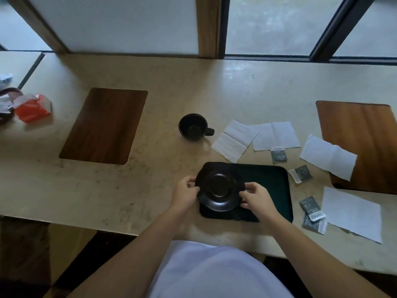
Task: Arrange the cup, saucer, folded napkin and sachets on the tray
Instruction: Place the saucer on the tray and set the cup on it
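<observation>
A black saucer (219, 189) lies over the left end of the dark tray (272, 181), overhanging its left edge. My left hand (185, 193) pinches the saucer's left rim and my right hand (255, 195) pinches its right rim. The black cup (193, 126) stands upright on the table beyond the tray, handle to the right. Several white napkins lie unfolded to the right, the nearest one (233, 139) just behind the tray. Several dark sachets lie right of the tray: one (278, 154) behind it, one (300, 173) beside it, others (311, 208) near the front.
A dark wooden inlay (103, 125) is set in the table at left and another (361, 143) at right. Red and white crumpled wrappers (32, 107) lie at the far left. A window runs along the back. The table's front edge is close to my body.
</observation>
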